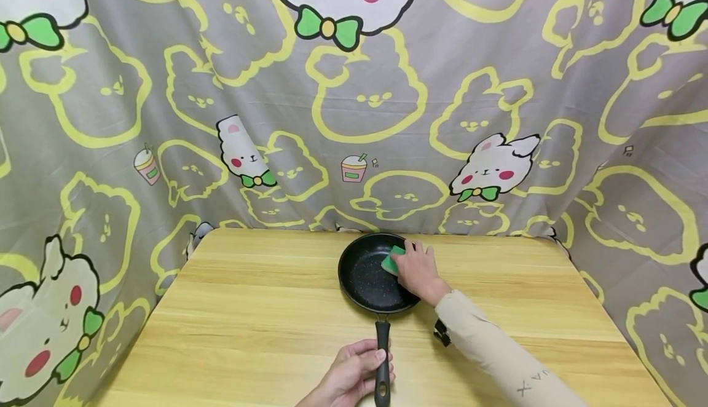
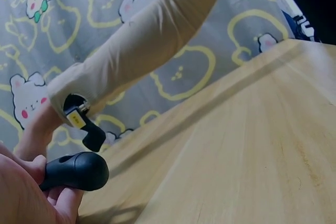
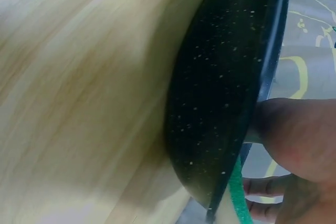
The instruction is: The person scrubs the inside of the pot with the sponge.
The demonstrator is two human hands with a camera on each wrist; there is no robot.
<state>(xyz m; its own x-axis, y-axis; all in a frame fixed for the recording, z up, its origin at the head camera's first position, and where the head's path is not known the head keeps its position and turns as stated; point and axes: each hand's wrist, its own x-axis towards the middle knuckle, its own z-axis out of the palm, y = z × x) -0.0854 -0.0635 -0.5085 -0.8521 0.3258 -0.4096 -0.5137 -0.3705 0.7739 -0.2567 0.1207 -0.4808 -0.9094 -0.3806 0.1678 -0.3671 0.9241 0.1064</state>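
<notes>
A black speckled frying pan [image 1: 367,278] is in the middle of the head view, its handle [image 1: 383,333] toward the person. My left hand [image 1: 356,370] grips that handle, thumb on top and fingers beneath; the rounded handle end [image 2: 86,171] sticks out of the grip in the left wrist view. Over the right side of the pan, my right hand [image 1: 417,268] holds a sponge with a green side [image 1: 391,259] inside the rim. In the right wrist view the pan's outer wall [image 3: 220,87] hides most of the sponge, leaving a green strip [image 3: 237,192] at the rim.
Beneath the pan is a wooden table [image 1: 238,321]. A grey curtain [image 1: 298,99] with yellow outlines and cartoon animals hangs along the table's back and sides. On the right forearm are a beige sleeve [image 1: 492,345] and a black wrist device [image 1: 441,332].
</notes>
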